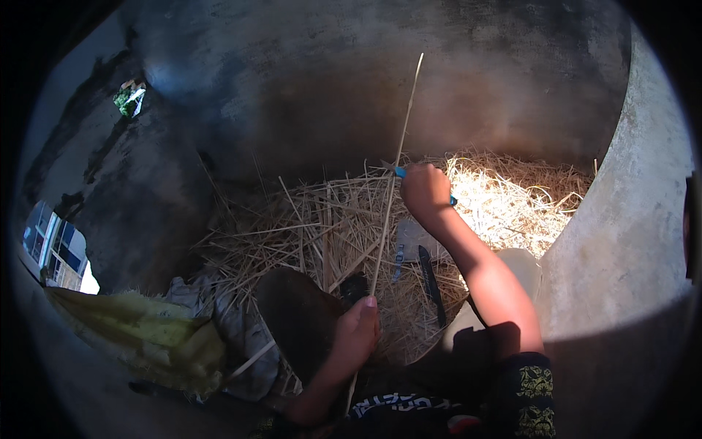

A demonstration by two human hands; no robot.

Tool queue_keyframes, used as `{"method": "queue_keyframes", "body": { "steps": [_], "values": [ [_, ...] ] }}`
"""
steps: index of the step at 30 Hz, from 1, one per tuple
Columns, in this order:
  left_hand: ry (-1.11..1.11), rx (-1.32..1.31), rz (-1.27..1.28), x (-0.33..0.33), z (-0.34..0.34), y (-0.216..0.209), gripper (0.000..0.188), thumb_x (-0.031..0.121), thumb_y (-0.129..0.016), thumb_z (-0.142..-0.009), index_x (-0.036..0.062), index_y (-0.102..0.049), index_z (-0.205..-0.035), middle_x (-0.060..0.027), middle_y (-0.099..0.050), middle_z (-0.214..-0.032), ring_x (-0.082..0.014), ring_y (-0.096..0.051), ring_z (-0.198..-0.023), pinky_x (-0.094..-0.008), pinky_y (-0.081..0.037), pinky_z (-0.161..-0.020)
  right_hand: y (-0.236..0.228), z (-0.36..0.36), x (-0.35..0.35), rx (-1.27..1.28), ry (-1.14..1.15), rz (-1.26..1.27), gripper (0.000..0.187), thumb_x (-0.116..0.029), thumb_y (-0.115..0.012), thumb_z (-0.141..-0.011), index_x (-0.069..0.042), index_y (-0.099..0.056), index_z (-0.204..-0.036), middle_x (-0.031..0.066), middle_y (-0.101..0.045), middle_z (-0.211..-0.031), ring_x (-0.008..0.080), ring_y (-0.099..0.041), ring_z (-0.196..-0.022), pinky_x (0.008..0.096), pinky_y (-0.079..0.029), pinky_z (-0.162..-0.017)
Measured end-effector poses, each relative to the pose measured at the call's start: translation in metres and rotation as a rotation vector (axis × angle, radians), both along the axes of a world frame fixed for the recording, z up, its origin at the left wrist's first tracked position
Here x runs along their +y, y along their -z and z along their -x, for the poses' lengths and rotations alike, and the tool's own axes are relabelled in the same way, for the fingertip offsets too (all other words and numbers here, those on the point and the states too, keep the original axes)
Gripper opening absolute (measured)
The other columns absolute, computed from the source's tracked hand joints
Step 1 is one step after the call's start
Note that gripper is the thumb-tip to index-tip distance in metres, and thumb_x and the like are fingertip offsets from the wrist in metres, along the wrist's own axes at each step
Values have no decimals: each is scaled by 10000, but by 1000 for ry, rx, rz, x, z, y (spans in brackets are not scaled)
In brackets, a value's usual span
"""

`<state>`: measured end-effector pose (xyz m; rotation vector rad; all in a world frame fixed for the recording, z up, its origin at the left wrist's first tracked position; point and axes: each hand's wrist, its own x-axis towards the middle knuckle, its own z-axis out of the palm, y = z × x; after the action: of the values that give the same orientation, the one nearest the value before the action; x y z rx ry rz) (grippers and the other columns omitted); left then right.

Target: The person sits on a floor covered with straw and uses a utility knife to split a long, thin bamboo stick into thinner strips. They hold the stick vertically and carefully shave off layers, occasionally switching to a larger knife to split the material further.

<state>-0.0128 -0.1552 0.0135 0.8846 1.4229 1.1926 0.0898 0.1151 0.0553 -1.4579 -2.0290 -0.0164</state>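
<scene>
A long, thin pale strip [406, 121], like split bamboo, runs upward from my lap toward the far wall. My left hand [357, 333] is closed round its lower part, thumb on top. Farther up, my right hand [425, 192] makes a fist round a blue-handled tool [399, 172]. The tool's end touches or lies very close to the strip; a small blade seems to show there, but I cannot make it out fully. Between my legs lie a long black tool [431, 285], perhaps a sheathed knife, and a pale flat piece [415, 240].
Loose strips and shavings [307, 227] cover the floor ahead, with a sunlit heap of curly shavings [504, 205] at the right. A yellowish sack [146, 336] lies at the left beside grey cloth [245, 336]. A bare wall [365, 95] closes off the far side.
</scene>
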Motion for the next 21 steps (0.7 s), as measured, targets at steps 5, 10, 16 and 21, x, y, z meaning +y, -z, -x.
{"method": "queue_keyframes", "body": {
  "steps": [5, 10, 16, 21],
  "values": [
    [58, -9, 40, -5, -3, -2, 361, 426, -418, -1057, 136, -438, -843, 49, -315, -597, -51, -302, -454, -241, -269, -419, -15, -34, 29, 98, 97, 11, 162, -114, -607, -812, -27, -729, -748, 201, -701, -759, 391, -713, -780, 463, -578, -708],
    [34, -47, 61, 13, 21, -17, 365, 441, -430, -1051, 144, -443, -838, 58, -308, -598, -41, -308, -459, -226, -265, -423, -15, 3, -39, -158, -156, 147, 136, -148, -624, -804, -70, -731, -774, 161, -709, -745, 341, -722, -738, 441, -575, -670],
    [-78, 340, -154, 6, 36, -11, 362, 405, -445, -1054, 106, -476, -854, 57, -354, -606, -25, -325, -465, -221, -273, -413, -1, 26, -51, -130, -385, -43, 99, -169, -657, -779, -83, -696, -750, 120, -690, -697, 305, -704, -656, 412, -553, -597],
    [-98, 400, -70, 2, 34, -18, 355, 353, -436, -1064, 90, -486, -831, 58, -399, -611, -26, -367, -493, -220, -321, -447, 8, 43, -34, -27, -373, -180, 92, -131, -645, -756, -55, -698, -748, 141, -692, -713, 322, -693, -642, 426, -531, -553]
  ]
}}
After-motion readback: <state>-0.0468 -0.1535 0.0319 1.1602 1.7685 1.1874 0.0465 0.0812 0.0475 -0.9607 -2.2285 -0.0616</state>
